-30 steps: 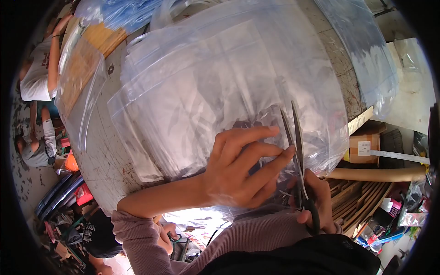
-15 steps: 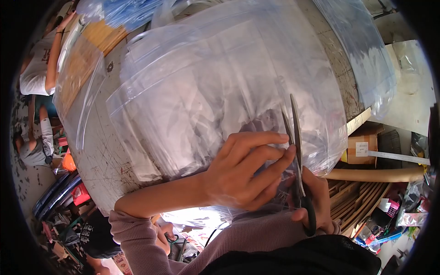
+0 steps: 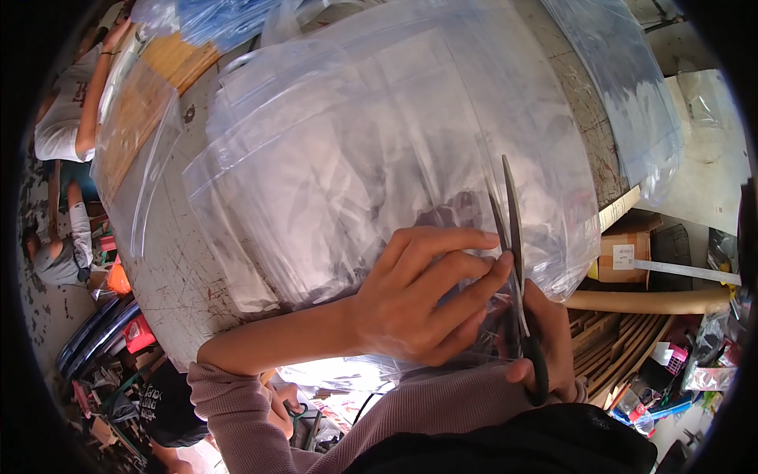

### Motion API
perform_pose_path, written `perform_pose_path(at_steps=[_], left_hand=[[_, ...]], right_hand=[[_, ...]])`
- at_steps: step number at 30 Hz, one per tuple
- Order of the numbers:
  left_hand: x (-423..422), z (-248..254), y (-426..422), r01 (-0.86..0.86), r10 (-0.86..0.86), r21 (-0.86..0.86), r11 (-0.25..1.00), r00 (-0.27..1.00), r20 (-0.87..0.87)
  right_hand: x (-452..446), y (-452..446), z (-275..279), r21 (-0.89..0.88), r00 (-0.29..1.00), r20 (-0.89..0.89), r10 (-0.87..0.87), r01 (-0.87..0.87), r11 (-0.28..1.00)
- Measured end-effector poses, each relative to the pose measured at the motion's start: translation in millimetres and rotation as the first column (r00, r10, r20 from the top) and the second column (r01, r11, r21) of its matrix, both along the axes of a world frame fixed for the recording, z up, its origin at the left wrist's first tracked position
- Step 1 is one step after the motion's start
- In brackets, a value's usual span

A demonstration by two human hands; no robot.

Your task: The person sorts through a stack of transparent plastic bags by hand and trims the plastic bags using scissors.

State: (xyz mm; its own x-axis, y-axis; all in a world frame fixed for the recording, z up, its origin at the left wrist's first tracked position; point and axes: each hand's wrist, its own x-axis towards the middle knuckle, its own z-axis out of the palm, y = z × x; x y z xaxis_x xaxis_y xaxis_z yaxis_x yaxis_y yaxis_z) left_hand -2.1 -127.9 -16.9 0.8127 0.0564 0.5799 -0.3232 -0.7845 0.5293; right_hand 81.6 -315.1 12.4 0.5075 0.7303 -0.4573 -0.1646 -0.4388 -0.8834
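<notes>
the scissors (image 3: 516, 245) stand with their long axis running away from the body, tips far and leaning slightly left, blades parted in a narrow v. the right hand (image 3: 553, 336) is closed round the handles at the near end, so it is the nearer hand to them. the left hand (image 3: 418, 292) comes in from the left, across that axis, its fingers bent and loosely spread; two fingertips lie right at the blades, about midway along, though whether they touch the metal or pinch any plastic, i cannot tell. the plastic (image 3: 339, 158) is a broad, clear, layered spread on the table (image 3: 170, 276), reaching beyond and to either side of the blades. the narrow gap between left fingertips and blade edges is the relation that matters most.
</notes>
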Motion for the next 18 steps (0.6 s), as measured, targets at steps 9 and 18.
perform_pose_path(at_steps=[9,18], left_hand=[[0.1,0.8,0.6,-0.006,0.006,0.009,1.0,1.0,-0.001],[-0.5,1.9,3.1,-0.115,0.115,-0.022,0.993,0.993,-0.029]], right_hand=[[-3.6,-2.2,-7.3,0.013,0.998,0.058,-0.023,0.023,1.0],[-2.8,-4.3,-6.2,0.021,0.999,0.004,-0.045,0.045,0.999]])
